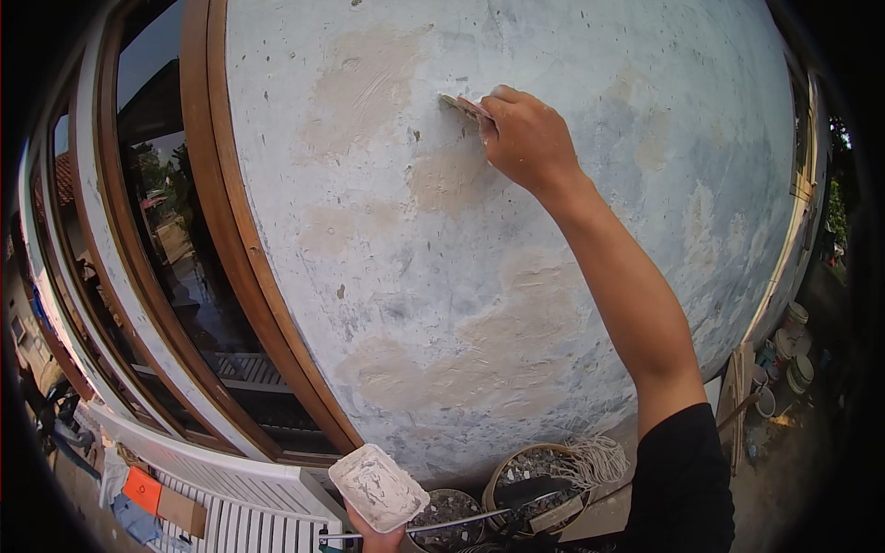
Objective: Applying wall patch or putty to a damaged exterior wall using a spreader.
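- Pinching a small putty knife (459, 103) by its handle, the right hand (530, 138) is at upper centre, fingers closed and knuckles toward the right.
- The knife points up and left, its blade at the pale, scuffed wall (461, 46); whether its whole edge touches is hard to tell.
- At bottom centre-left, the left hand (373, 533) grips a white tub (378, 488) from below, its fingers mostly hidden; pale paste smears the tub's inside.
- Beige patches (364, 88) show at upper left of the wall, with more around its middle and lower part.
- A brown wooden window frame (198, 92) curves along the left.
- Buckets (800, 371) stand at lower right.
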{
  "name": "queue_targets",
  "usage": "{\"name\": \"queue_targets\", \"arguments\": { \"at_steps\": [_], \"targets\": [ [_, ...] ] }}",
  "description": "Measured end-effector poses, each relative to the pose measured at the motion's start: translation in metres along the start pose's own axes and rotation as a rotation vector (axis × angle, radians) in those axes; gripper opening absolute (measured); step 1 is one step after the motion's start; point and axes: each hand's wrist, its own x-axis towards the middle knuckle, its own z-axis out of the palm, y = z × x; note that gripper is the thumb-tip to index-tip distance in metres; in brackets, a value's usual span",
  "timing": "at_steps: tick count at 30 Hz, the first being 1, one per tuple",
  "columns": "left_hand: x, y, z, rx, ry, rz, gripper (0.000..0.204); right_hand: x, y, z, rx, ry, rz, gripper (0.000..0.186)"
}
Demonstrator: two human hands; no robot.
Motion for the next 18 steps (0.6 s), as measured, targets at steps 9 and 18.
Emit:
{"name": "queue_targets", "arguments": {
  "at_steps": [9, 18],
  "targets": [
    [0.002, 0.001, 0.0, 0.012, -0.013, -0.003, 0.06, -0.046, -0.016, 0.011, -0.124, -0.057, -0.141, 0.003],
    [0.016, -0.008, -0.01, 0.033, -0.03, 0.038, 0.064, -0.124, -0.063, 0.039, -0.004, -0.229, -0.203, 0.007]
  ]
}}
